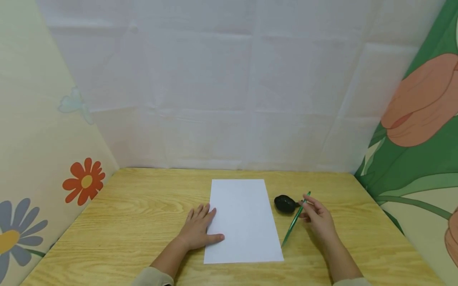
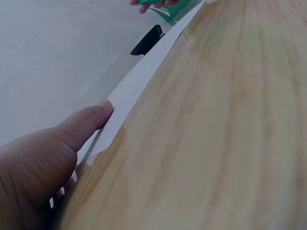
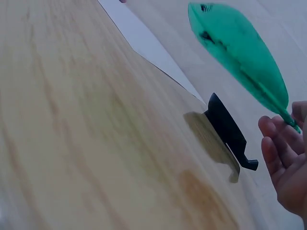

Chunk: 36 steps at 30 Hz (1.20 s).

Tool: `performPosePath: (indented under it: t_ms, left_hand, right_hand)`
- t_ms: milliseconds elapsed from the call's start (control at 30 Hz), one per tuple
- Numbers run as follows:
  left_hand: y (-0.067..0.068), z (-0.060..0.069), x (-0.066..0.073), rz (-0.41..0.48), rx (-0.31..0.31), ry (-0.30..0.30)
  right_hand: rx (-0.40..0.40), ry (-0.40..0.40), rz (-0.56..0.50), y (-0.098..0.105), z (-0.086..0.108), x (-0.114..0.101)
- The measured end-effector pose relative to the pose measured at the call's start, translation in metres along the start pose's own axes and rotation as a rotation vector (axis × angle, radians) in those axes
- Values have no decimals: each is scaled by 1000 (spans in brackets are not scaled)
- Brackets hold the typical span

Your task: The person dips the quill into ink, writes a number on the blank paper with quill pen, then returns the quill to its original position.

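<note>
A white sheet of paper (image 1: 239, 222) (image 2: 139, 81) (image 3: 148, 43) lies on the wooden table. My left hand (image 1: 198, 230) (image 2: 43, 163) rests across its left edge, fingers spread and thumb on the paper. Right of the sheet, my right hand (image 1: 320, 220) (image 3: 288, 163) pinches the thin stem of a green, leaf-shaped thing (image 1: 294, 222) (image 3: 244, 60) between thumb and fingers. Its broad part is seen edge-on in the head view, slanting down towards the sheet's lower right corner. A black oval thing with a short handle (image 1: 285, 203) (image 2: 147, 40) (image 3: 225, 124) lies beside the right fingertips.
The wooden table (image 1: 136, 222) stretches out on both sides of the hands. Behind it hangs a creased white cloth (image 1: 214, 87). A panel with painted flowers stands on the left (image 1: 39, 151), and another with large painted petals and leaves on the right (image 1: 422, 159).
</note>
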<state>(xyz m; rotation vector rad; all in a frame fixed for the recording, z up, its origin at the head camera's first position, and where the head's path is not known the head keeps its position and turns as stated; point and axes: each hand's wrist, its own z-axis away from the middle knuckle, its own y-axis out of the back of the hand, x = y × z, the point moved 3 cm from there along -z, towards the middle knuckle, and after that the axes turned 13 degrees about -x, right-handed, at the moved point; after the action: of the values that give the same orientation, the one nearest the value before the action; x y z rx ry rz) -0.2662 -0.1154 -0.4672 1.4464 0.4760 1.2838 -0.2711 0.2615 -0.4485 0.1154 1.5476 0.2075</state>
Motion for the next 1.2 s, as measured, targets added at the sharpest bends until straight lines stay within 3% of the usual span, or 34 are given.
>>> performPosePath:
  t_ms: [233, 400, 800, 1033, 1200]
  left_hand:
    - [1, 0, 0, -7, 5, 4]
    - [-1, -2, -2, -16, 4, 7]
    - [-2, -1, -1, -13, 2, 8]
    - [-2, -3, -3, -13, 5, 8]
    - [-2, -4, -4, -9, 7, 8]
  right_hand:
    - [-1, 16, -67, 1, 0, 0]
    - [11, 43, -59, 2, -1, 2]
    - [93, 18, -98, 1, -4, 5]
    - [106, -4, 101, 3, -2, 3]
    - [104, -17, 130, 3, -3, 4]
